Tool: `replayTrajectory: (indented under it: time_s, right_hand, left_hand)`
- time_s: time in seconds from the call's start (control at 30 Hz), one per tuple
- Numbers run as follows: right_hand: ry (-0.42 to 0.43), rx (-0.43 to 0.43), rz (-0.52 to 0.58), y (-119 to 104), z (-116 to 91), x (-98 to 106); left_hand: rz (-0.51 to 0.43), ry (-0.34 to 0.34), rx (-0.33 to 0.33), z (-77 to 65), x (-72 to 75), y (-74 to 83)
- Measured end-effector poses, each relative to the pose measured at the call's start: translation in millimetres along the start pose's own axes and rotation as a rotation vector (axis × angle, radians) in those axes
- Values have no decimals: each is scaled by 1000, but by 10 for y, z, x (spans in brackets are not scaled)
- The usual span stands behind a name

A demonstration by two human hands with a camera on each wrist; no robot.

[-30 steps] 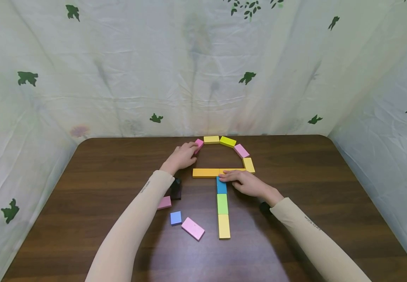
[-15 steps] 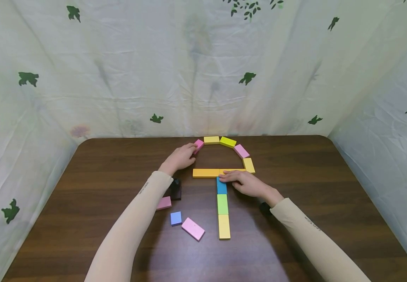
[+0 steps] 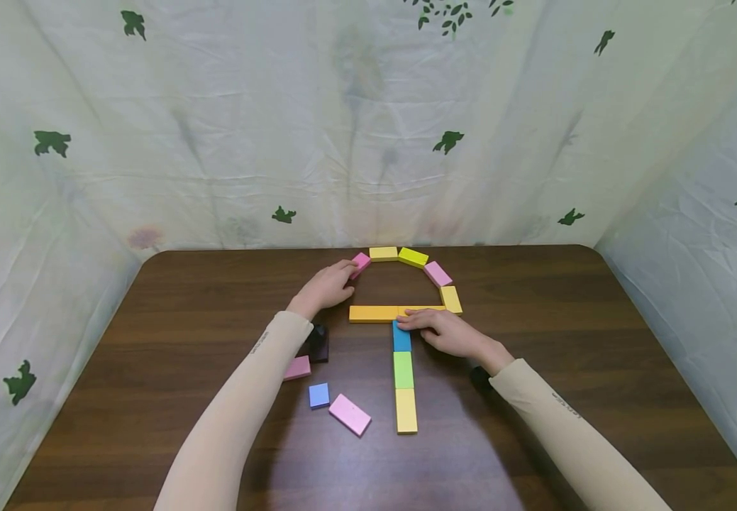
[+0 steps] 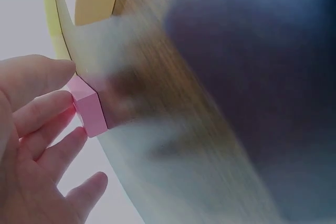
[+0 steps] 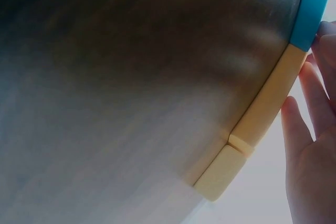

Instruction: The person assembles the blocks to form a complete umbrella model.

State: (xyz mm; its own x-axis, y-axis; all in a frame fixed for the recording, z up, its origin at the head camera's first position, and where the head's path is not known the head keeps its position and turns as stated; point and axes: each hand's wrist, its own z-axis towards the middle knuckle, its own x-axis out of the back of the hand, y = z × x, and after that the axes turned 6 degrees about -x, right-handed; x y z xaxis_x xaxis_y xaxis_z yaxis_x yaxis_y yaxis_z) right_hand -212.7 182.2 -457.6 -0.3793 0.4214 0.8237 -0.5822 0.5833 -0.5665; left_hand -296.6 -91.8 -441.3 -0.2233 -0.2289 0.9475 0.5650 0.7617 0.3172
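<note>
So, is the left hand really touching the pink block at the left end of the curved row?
Touching. The left wrist view shows it: fingertips of the left hand meet the side of the pink block, without visible gap.

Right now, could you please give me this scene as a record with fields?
Left hand: fingers touching the pink end block
Right hand: fingertips at the upper blue block and orange bar
Curve, left to right: pink end block, pale yellow block, bright yellow block, light pink block, lower yellow block
Row, far to near: upper blue block, green block, front yellow block
Loose blocks: small blue block, nearest pink block, rear pink block partly behind left sleeve
Gap: between pink end block and orange bar
Surface: brown table
</note>
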Motion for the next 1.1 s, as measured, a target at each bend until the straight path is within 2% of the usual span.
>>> replayTrajectory:
  time_s: [0.33, 0.77, 1.1]
  right_hand:
    - [-5, -14, 3, 4, 3, 0]
    - [-2, -8, 11, -13, 0, 11]
    - [-3, -3, 9, 20, 2, -4]
  left_hand:
    - [-24, -31, 37, -8, 18, 4]
    - [3, -29, 48, 3, 18, 8]
    - [-21, -35, 43, -3, 19, -5]
